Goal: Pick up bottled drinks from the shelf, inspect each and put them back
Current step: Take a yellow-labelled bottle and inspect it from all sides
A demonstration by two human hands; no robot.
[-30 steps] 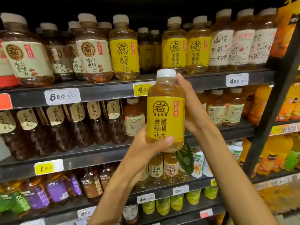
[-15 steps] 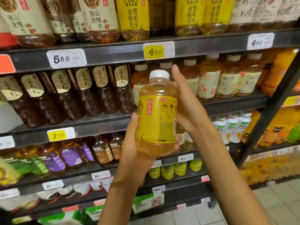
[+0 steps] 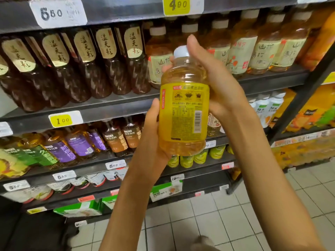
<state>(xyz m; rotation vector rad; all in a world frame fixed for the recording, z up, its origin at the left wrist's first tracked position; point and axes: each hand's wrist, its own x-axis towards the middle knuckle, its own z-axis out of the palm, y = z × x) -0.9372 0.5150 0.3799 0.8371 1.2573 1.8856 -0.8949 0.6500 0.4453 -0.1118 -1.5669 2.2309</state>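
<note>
Bottle [image 3: 184, 113] of pale yellow drink, upright, off the shelf [image 3: 116, 104] and level with its middle board, well in front of the rows. Left hand [image 3: 154, 140] cupped under the bottle's base, fingers wrapped round the lower left side, thumb laid up along the label's edge: a carrying grip, bearing the weight. Right hand [image 3: 215, 84] curled round the bottle's upper right side and shoulder, one fingertip reaching above the white cap [image 3: 181, 51]: a steadying and turning grip, judged to keep the back of the label square to the eye. Both hands thus grasping the bottle, neither slack.

Back panel of the yellow label [image 3: 184, 113] facing outward: three small pictograms near its top, dense small print below, a barcode at its right edge, a red vertical strip with characters at its left edge; print too fine to read. Judged stage: inspection in hand, return to the shelf not yet done.

Beyond the bottle to its left, dark bottles [image 3: 101, 66] with cream oval labels in brush characters, blurred. Beyond it to its right, amber bottles [image 3: 262, 51] with pale labels showing 山. Above it, a yellow price tag [image 3: 176, 5] reading roughly 4.00; up and left, a white tag [image 3: 54, 12], about 5.50; left of the bottle's middle, a yellow tag [image 3: 62, 120], 1.00.
</note>
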